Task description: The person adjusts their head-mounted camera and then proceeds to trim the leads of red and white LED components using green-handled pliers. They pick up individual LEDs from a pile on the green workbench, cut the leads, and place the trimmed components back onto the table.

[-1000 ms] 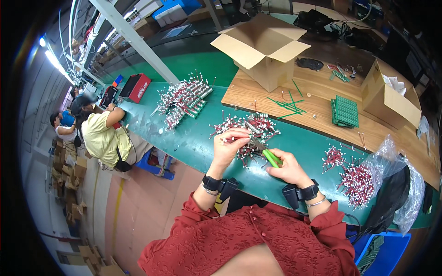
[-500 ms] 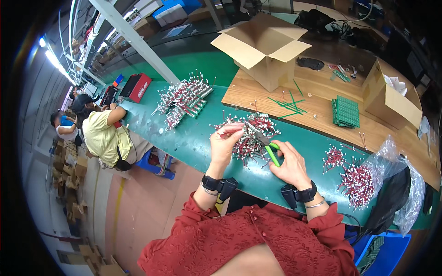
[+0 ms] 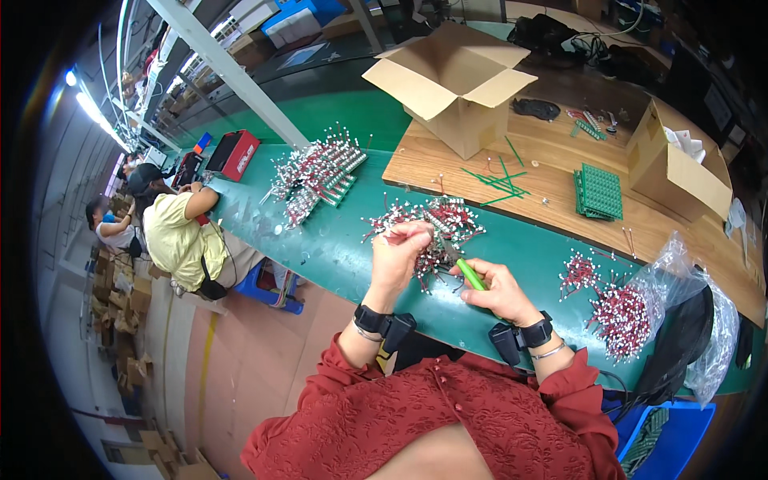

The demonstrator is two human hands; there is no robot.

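On the green workbench (image 3: 336, 248), the left hand (image 3: 400, 256) pinches a small red-and-white wired component (image 3: 416, 232) between fingertips, just above a loose pile of the same parts (image 3: 448, 220). Beside it, the right hand (image 3: 496, 290) wraps closed around green-handled cutters (image 3: 470, 274), tips pointing toward the component.

Left hand (image 3: 402, 254) raised, fingers pinched; right hand (image 3: 498, 290) fisted, both forearms bent inward
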